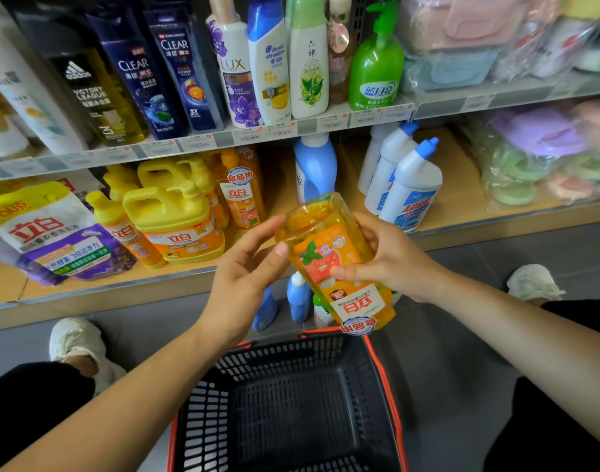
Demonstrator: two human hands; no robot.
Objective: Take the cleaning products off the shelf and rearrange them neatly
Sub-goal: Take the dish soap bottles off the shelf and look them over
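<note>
Item: orange 立白 dish-soap bottle [329, 257], inverted so its label reads upside down, held above the black shopping basket [203, 420] in front of the lower shelf [462, 185].
Right hand [390, 264]: fingers and thumb grip the label face.
Left hand [244, 267]: thumb and fingers pinch the base end.
Upper shelf: CLEAR bottles [138, 83], LUX bottle [234, 73], head & shoulders bottle [269, 63], green 蓝月亮 pump bottle [377, 66].

A black mesh basket [292, 356] with an orange rim sits at bottom centre on grey floor [479, 264]. White shoes show at lower left [75, 338] and at right [533, 282]. Plastic-wrapped pastel goods [543, 144] fill the upper right.
</note>
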